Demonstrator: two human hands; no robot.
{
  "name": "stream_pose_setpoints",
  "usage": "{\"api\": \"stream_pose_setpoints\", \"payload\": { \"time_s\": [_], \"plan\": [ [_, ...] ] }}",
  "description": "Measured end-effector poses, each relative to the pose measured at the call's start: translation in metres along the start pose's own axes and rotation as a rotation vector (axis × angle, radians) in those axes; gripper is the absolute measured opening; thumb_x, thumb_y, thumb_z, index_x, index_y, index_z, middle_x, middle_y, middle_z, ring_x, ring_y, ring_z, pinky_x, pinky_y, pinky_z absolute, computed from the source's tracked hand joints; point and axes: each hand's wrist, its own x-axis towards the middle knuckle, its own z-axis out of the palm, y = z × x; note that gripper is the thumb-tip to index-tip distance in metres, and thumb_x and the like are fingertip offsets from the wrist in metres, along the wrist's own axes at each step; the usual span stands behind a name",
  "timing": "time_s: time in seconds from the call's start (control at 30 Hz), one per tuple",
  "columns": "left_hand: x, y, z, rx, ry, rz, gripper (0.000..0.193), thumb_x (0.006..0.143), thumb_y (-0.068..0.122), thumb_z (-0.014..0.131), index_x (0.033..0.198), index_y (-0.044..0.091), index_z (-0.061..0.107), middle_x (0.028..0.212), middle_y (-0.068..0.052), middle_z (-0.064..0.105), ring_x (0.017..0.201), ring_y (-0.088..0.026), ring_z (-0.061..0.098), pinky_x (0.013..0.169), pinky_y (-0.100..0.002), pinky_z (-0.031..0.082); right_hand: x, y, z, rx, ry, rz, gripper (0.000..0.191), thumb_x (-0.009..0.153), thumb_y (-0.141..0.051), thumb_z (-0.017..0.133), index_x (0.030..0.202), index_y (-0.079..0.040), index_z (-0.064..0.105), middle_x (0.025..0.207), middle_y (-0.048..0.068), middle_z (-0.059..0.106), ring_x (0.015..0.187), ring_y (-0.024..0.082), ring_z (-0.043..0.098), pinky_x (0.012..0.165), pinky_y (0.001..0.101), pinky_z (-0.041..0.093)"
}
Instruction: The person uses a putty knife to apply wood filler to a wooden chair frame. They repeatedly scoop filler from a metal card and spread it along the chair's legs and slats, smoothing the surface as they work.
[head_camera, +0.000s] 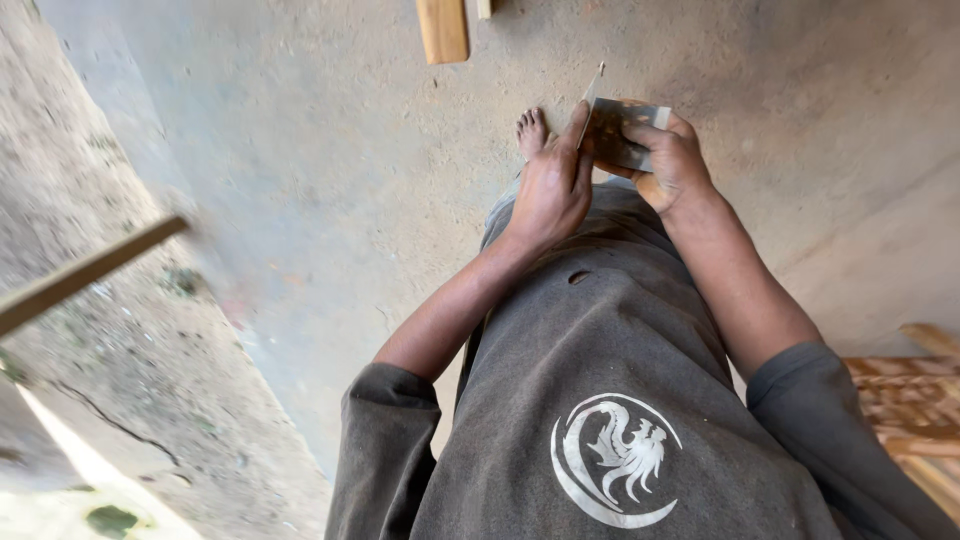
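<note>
Both hands meet in front of the person's waist, above a bare concrete floor (330, 150). The right hand (672, 160) grips a small, dark, worn sheet of sandpaper (618, 130) from beneath, fingers curled around its far edge. The left hand (552, 185) pinches the sheet's near edge, with the thumb stretched up along it. A bare foot (531, 131) shows just beside the left hand. A wooden board (442, 30) lies on the floor, well apart from the hands.
</note>
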Motion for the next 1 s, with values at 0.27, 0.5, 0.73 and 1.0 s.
{"api": "stream_pose_setpoints", "payload": {
  "time_s": [0.27,0.5,0.73,1.0],
  "plan": [
    [-0.009,0.015,-0.027,-0.334,-0.144,0.007,0.054,0.113,0.011,0.041,0.164,0.002,0.027,0.153,-0.024,0.054,0.148,-0.042,0.050,0.137,-0.054,0.026,0.001,0.001,-0.009,0.094,-0.132,-0.058,0.024,0.105,-0.010,0.058,0.126,0.000,0.064,0.114,0.015,0.074,0.104,0.027,0.075,0.090,0.0468,0.066],
    [-0.010,0.013,-0.043,-0.821,0.016,-0.162,0.049,0.115,0.017,0.043,0.161,0.001,0.035,0.157,-0.022,0.051,0.147,-0.034,0.051,0.125,-0.048,0.043,-0.010,-0.016,-0.003,0.243,-0.294,-0.097,0.034,0.101,-0.006,0.062,0.135,0.000,0.061,0.120,0.012,0.072,0.111,0.021,0.072,0.097,0.0395,0.062],
    [-0.021,-0.015,-0.046,-1.498,0.306,-0.408,0.040,0.114,0.012,0.046,0.150,-0.006,0.046,0.138,-0.020,0.063,0.133,-0.028,0.059,0.117,-0.044,0.048,-0.018,-0.025,0.011,0.172,-0.257,-0.196,0.033,0.102,-0.006,0.062,0.134,-0.001,0.059,0.118,0.011,0.072,0.110,0.020,0.072,0.097,0.0403,0.062],
    [-0.008,-0.005,-0.083,-1.848,0.437,-0.624,0.048,0.109,0.020,0.037,0.155,0.006,0.039,0.134,-0.015,0.066,0.123,-0.026,0.064,0.107,-0.044,0.054,-0.038,-0.036,0.024,0.298,-0.346,-0.294,0.031,0.100,-0.001,0.064,0.130,-0.008,0.061,0.117,0.009,0.072,0.109,0.019,0.072,0.097,0.0383,0.062]
  ]
}}
